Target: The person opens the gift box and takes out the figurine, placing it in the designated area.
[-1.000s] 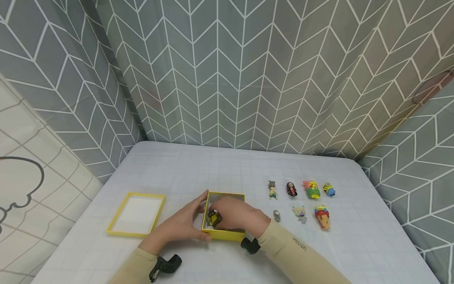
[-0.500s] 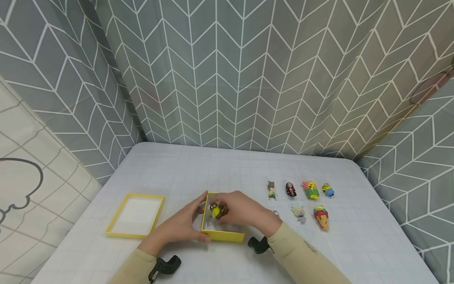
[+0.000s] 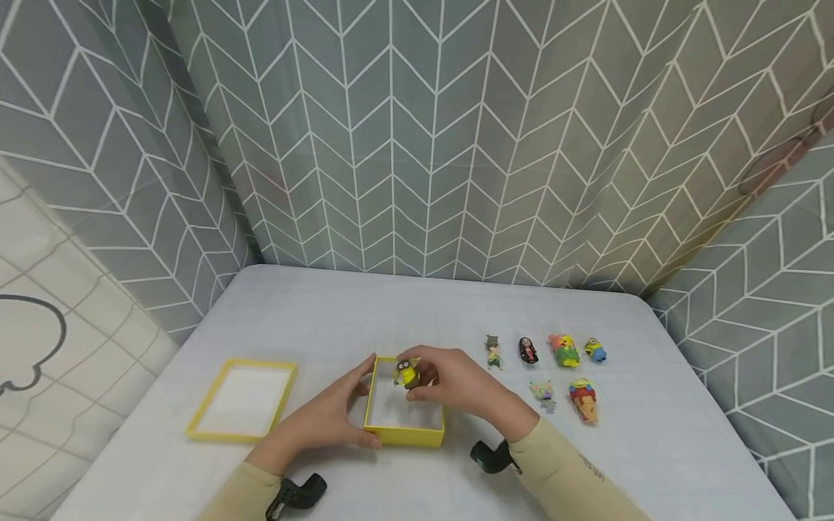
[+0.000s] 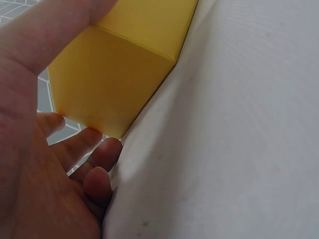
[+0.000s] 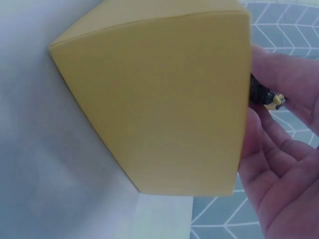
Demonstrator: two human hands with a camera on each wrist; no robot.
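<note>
Between the fingertips and thumb of my right hand (image 3: 469, 387) is a small yellow-and-brown figurine with goggle-like eyes (image 3: 407, 375), held over the open yellow box (image 3: 410, 437). In the right wrist view the figurine's dark part (image 5: 260, 92) shows beyond the box wall (image 5: 159, 104). My left hand (image 3: 326, 421) holds the box at its left side, thumb at the near corner. The left wrist view has those fingers (image 4: 79, 149) bent against the box's side (image 4: 109, 79). The white box floor that shows has nothing on it.
A yellow-rimmed white lid (image 3: 241, 400) lies left of the box. Several small figurines lie on the right, among them a dark-haired one (image 3: 528, 351), a blue-and-yellow one (image 3: 595, 350) and a red-and-tan one (image 3: 583, 400). Patterned curtains (image 3: 404, 145) surround the white table (image 3: 313, 304).
My right hand has raised the figurine from inside the box, up and slightly right. A small grey figurine has passed out of sight behind my right arm. My left hand keeps its hold.
</note>
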